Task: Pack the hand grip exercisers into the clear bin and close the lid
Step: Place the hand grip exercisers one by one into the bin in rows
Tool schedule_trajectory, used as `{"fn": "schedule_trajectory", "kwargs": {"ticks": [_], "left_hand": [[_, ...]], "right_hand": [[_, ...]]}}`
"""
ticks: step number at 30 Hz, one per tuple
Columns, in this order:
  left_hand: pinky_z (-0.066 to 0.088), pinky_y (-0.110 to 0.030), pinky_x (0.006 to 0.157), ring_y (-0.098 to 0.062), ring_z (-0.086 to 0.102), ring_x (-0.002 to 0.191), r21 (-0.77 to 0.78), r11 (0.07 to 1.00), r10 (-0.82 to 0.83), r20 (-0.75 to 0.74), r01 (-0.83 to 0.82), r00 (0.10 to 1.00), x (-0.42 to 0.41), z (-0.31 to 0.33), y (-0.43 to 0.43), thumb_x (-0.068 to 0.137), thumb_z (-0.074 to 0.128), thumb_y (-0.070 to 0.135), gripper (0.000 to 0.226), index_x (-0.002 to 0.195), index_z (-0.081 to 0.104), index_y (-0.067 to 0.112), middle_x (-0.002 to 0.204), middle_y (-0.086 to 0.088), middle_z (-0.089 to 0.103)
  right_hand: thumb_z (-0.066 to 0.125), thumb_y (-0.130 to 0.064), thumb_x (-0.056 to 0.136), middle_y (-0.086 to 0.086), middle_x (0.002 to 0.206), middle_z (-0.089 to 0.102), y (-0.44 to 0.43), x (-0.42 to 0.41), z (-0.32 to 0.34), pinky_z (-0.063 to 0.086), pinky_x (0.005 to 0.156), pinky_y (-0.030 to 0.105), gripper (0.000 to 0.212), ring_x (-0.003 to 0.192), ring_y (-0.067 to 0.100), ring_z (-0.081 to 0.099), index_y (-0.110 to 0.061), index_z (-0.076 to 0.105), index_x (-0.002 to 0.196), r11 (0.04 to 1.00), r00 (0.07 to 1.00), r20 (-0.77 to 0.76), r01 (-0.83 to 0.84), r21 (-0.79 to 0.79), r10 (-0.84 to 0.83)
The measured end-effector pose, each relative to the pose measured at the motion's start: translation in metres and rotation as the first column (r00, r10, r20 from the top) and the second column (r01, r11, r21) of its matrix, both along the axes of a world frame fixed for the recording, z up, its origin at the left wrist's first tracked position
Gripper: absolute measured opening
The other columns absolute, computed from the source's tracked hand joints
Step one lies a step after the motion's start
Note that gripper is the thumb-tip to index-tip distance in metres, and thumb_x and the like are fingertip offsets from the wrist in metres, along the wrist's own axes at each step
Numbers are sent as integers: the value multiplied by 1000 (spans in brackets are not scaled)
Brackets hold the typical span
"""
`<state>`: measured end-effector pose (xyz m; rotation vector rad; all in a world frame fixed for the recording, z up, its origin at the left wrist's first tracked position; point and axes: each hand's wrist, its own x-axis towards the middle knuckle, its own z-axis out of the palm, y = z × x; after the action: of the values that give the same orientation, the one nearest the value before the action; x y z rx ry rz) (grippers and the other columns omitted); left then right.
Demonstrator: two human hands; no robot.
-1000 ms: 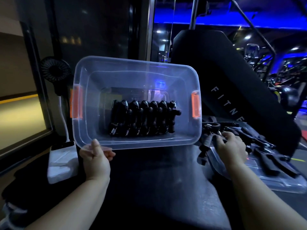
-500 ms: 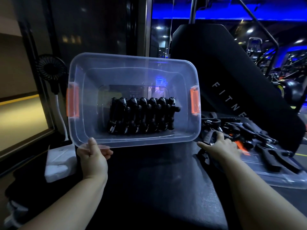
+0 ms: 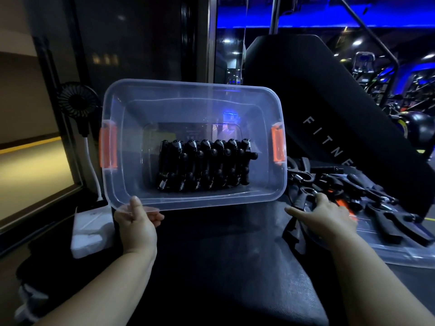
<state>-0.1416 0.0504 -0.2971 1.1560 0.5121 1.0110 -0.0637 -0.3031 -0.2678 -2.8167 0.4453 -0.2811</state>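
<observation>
The clear bin (image 3: pixel 131 114) with orange latches (image 3: pixel 278 147) is tipped up so its opening faces me. My left hand (image 3: pixel 136 227) pinches its near rim, thumb on top. A tight row of several black hand grip exercisers (image 3: pixel 204 165) stands against the bin's bottom. To the right, more loose exercisers (image 3: pixel 388 222) lie on the clear lid (image 3: pixel 400 252). My right hand (image 3: pixel 327 215) sits on the left end of that pile, index finger pointing left. Its other fingers curl round a black exerciser (image 3: pixel 292 229) whose handle hangs below the hand.
Everything rests on a black padded bench seat (image 3: pixel 223 267) with a slanted black backrest (image 3: pixel 317 102) behind the lid. A small black fan (image 3: pixel 77 102) and a white power bank (image 3: pixel 91 229) sit left of the bin. Gym machines stand far right.
My right hand has slid left and nearer to me across the loose exercisers. The left hand keeps the same hold on the tilted bin.
</observation>
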Motion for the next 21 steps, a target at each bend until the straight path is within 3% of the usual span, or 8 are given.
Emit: {"fn": "schedule_trajectory", "kwargs": {"ticks": [3,5,9,12,15,18,21], "left_hand": [[43,-28,51,-5,55,37,-10,1000,-8,1,8,1000,-1,-1,1,102,37,39,23,83,36,26,60,-5,61],[43,-28,51,-5,55,37,-5,1000,-11,6,11,1000,-1,-1,1,102,37,38,22,83,36,26,55,-1,62],[43,-28,51,-5,56,37,-4,1000,-19,8,19,1000,0,-2,2,102,38,38,21,84,36,27,47,7,63],[43,-28,51,-5,56,38,2,1000,-20,7,20,1000,0,-3,2,102,37,38,21,84,37,27,47,7,63],[42,-28,51,-5,56,37,26,999,-24,25,23,999,-1,-3,2,102,36,36,22,82,38,26,47,7,62],[43,-28,51,-5,56,38,33,999,-25,22,24,999,0,-3,3,102,36,37,22,83,38,27,48,7,63],[43,-28,52,-5,56,38,30,999,-24,12,24,1000,0,-4,4,102,36,38,23,83,38,26,48,7,63]], "right_hand": [[24,-99,57,12,124,56,3,-4,2,39,93,46,103,120,33,44,-26,45,128,996,995,47,81,26,-82],[23,-95,63,17,127,50,3,-3,1,37,96,48,98,121,36,42,-25,47,127,990,990,77,109,88,-116],[36,-91,66,12,151,27,-6,4,-1,29,106,51,95,137,33,26,-32,35,141,985,996,50,63,163,-72],[49,-89,61,13,151,29,-13,10,2,30,109,51,107,138,33,28,-28,29,146,970,1000,-3,12,244,-11],[59,-89,49,15,134,44,-16,11,4,38,103,47,110,126,35,40,-24,42,136,963,1000,-20,11,271,-6],[72,-83,37,15,131,38,-14,5,7,41,92,40,113,115,33,45,-22,44,128,939,1000,-18,20,342,-15],[82,-74,31,14,125,36,-10,1,6,37,77,33,104,88,22,40,-19,46,112,929,999,31,-3,370,-9]]}}
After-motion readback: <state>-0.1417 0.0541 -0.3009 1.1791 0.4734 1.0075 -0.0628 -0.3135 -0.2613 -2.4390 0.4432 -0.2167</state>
